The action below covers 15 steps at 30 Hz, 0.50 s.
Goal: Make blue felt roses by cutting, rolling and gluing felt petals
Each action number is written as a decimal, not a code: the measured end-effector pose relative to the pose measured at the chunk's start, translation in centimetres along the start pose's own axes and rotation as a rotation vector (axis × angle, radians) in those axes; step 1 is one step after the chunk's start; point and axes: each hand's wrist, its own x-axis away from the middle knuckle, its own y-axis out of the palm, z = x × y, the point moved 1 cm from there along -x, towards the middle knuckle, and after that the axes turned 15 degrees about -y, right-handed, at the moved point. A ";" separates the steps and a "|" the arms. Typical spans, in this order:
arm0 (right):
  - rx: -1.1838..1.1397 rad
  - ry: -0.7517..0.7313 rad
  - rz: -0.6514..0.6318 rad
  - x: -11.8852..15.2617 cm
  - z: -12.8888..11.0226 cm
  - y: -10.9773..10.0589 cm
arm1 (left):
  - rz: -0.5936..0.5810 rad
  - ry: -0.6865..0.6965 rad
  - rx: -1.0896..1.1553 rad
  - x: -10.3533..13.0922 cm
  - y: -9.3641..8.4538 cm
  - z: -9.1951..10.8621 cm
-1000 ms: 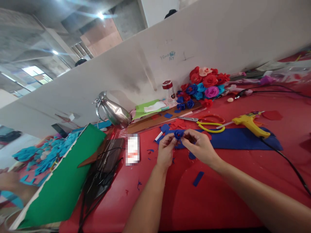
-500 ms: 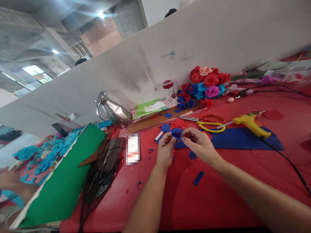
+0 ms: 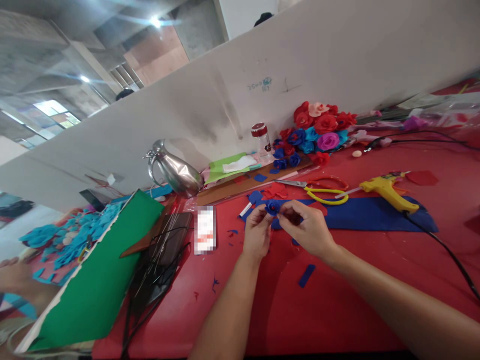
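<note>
Head view: both hands (image 3: 283, 225) pinch the blue flower (image 3: 272, 207), bare red tabletop (image 3: 318, 320) nearer the body.

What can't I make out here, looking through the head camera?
All in the head view:
- Blue flower's underside: hidden by the left hand.
- Right hand's grip, pinching or just touching: fingertips too small.
- White oblong's face: blurred by blocks.
- Wall writing: too small and faint.
- Black cord's far end: cut off by the right edge.
</note>
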 end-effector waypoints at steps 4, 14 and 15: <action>-0.013 0.006 0.004 0.0 0.1 -0.1 | -0.021 0.017 -0.013 0.1 0.1 0.1; -0.309 0.250 0.327 -1.8 0.8 -2.0 | 0.055 0.026 0.028 -0.2 -0.5 0.1; -0.339 0.276 0.371 -2.1 1.2 -2.5 | 0.060 0.031 0.040 -0.3 -0.5 0.2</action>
